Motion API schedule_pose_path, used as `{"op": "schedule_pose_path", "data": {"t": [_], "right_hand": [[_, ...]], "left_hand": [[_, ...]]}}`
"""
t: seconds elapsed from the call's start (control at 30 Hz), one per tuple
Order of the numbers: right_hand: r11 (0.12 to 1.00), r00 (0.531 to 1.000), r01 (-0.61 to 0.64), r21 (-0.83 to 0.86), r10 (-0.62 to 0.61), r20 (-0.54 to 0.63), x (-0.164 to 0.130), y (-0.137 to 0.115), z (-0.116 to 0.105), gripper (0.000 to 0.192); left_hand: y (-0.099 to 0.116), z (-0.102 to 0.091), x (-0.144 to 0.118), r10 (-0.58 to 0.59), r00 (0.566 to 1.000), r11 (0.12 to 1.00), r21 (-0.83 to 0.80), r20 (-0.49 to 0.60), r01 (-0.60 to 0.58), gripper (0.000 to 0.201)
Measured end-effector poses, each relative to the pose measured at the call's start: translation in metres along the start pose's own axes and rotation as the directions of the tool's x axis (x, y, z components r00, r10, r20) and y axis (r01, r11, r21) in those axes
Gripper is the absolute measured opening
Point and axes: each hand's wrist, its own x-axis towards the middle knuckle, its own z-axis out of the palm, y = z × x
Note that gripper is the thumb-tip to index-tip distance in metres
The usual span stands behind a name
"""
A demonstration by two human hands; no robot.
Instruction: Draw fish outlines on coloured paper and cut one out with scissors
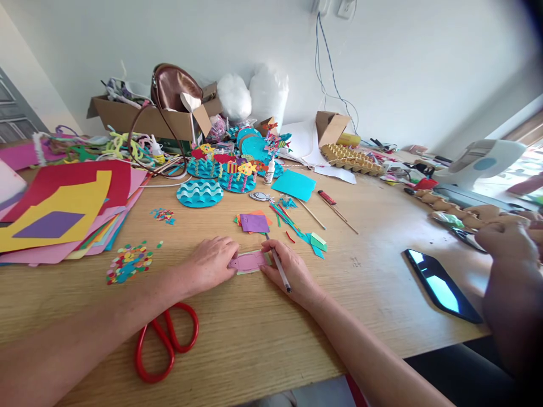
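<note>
Pink paper fish (pixel 247 261): lies flat on the worktop (pixel 263 339) near its front edge, on a pale green scrap, between the two hands.
Left hand (pixel 211 262): palm down, fingers spread flat, pressing the fish's left end; it grips nothing.
Right hand (pixel 289 271): closed round a pencil (pixel 280 271), whose tip meets the fish's right end.
Red scissors (pixel 165 341): just under the left forearm, handles open.
Risk, slip: if the flat hand eases off, the light paper would likely slide under the pencil and spoil the line.
Risk, forearm: a shift of the left arm could nudge the scissors toward the edge.
Confetti heap (pixel 128 263): left of the hands, loose; a sleeve or a breath could scatter it.
Phone (pixel 442 285): to the right, screen lit.
Another person's hand (pixel 509 244): at the right edge, well apart.
Coloured card stack (pixel 59 212): further left.
Blue wave discs (pixel 199 193): further back, with cardboard boxes behind.
</note>
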Motion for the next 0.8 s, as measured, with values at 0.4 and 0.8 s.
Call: {"op": "schedule_pose_path", "data": {"t": [0.4, 0.8], "right_hand": [[0.997, 0.999, 0.018, 0.077, -0.014, -0.050, -0.001, -0.002, 0.002, 0.035], [0.969, 0.965, -0.015, 0.247, 0.078, -0.249, -0.002, -0.007, 0.001, 0.021]], "left_hand": [[0.001, 0.008, 0.008, 0.065, 0.996, 0.994, -0.080, -0.062, -0.070, 0.013], [-0.010, -0.023, 0.031, -0.105, 0.994, 0.941, -0.328, -0.039, 0.086, 0.012]]}}
